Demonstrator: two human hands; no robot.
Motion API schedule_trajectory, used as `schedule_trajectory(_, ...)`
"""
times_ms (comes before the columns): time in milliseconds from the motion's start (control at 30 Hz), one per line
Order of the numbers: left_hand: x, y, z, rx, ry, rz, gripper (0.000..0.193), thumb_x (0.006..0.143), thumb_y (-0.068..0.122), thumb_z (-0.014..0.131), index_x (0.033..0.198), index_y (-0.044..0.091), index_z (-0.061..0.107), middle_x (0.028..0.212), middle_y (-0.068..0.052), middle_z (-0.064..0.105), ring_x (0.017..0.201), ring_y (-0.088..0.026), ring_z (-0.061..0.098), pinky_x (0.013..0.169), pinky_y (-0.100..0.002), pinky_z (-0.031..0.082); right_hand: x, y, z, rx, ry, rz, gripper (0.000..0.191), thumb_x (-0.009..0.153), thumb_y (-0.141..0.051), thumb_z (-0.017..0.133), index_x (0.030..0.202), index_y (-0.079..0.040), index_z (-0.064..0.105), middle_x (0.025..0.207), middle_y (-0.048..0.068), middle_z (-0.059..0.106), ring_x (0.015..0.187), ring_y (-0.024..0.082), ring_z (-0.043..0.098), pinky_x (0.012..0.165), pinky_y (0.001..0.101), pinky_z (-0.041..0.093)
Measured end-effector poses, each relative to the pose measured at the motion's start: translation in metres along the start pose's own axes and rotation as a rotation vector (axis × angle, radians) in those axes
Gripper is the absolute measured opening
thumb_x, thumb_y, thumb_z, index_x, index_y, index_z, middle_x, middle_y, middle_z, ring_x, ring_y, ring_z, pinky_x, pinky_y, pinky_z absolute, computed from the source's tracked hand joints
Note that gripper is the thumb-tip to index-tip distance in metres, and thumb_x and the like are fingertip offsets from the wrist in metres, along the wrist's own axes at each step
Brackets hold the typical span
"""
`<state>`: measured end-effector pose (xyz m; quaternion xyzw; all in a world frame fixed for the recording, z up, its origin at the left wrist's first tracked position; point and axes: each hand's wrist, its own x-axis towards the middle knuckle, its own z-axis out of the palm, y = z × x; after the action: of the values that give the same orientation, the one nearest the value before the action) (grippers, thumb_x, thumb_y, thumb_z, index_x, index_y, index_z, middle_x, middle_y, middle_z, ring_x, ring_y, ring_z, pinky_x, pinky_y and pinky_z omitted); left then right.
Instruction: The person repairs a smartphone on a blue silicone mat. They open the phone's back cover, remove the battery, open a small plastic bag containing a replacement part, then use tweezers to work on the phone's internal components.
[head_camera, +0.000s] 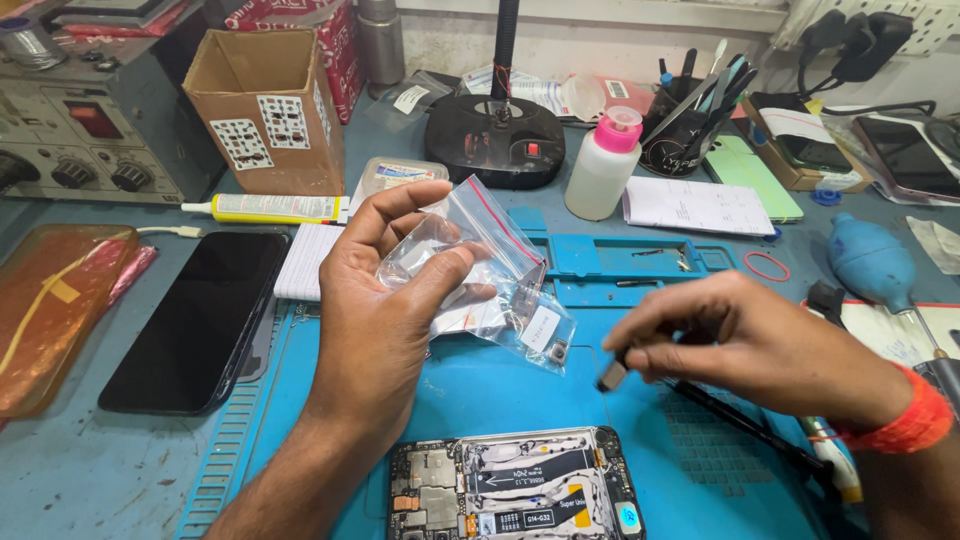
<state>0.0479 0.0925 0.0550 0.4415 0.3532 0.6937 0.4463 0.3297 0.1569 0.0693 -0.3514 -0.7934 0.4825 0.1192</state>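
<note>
At the centre of the frame the left hand pinched a clear zip bag between thumb and fingers, holding it above the blue work mat with a small part showing in the bag's lower corner. To the right of centre the right hand had its fingertips closed on a small grey component just over the mat. An opened phone lay at the bottom edge, and a dark phone screen lay face up at the left.
</note>
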Motion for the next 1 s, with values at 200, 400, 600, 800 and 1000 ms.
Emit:
schedule_trajectory(200,0.0,0.001,0.0,-0.013,-0.009,-0.005,0.042,0.089,-0.003,0.065,0.13,0.001,0.056,0.107,-0.009,0.059,0.1,-0.019,0.072,0.077,-0.033,0.068,-0.001,0.008,-0.01,-0.34,-0.164,0.272,0.031,0.089,-0.02,0.069,0.115,-0.015,0.085,0.105,-0.001,0.08,0.094,0.014,0.072,0.082,0.0299,0.059)
schedule_trajectory(400,0.0,0.001,0.0,-0.003,-0.005,-0.002,0.042,0.089,-0.003,0.065,0.129,0.001,0.056,0.107,-0.009,0.06,0.1,-0.019,0.072,0.077,-0.033,0.068,0.001,0.004,0.002,-0.413,-0.157,0.101,0.025,0.09,-0.022,0.071,0.109,-0.013,0.086,0.103,0.001,0.079,0.096,0.016,0.07,0.085,0.0316,0.057)
schedule_trajectory(600,0.0,0.001,0.0,0.006,-0.003,0.0,0.042,0.089,-0.003,0.065,0.129,0.001,0.056,0.107,-0.009,0.061,0.1,-0.019,0.072,0.077,-0.033,0.068,0.005,-0.04,0.021,-0.534,-0.03,0.445,0.035,0.077,-0.036,0.085,0.105,-0.016,0.08,0.08,0.005,0.067,0.081,0.019,0.062,0.073,0.0354,0.053)
schedule_trajectory(800,0.0,0.002,0.0,0.002,0.001,0.001,0.041,0.089,-0.003,0.065,0.129,0.002,0.057,0.107,-0.008,0.061,0.1,-0.018,0.072,0.077,-0.033,0.068,0.0,-0.064,0.044,-0.57,-0.332,0.432,0.046,0.067,-0.043,0.091,0.105,-0.021,0.075,0.079,0.001,0.067,0.083,0.015,0.066,0.075,0.0335,0.051)
schedule_trajectory(1000,0.001,0.002,0.002,0.011,0.0,0.011,0.041,0.089,-0.003,0.066,0.128,0.001,0.057,0.107,-0.008,0.062,0.098,-0.017,0.072,0.076,-0.033,0.068,-0.004,-0.064,0.052,-0.664,-0.329,0.443,0.044,0.068,-0.041,0.086,0.104,-0.021,0.07,0.081,0.001,0.068,0.086,0.019,0.066,0.076,0.0359,0.05)
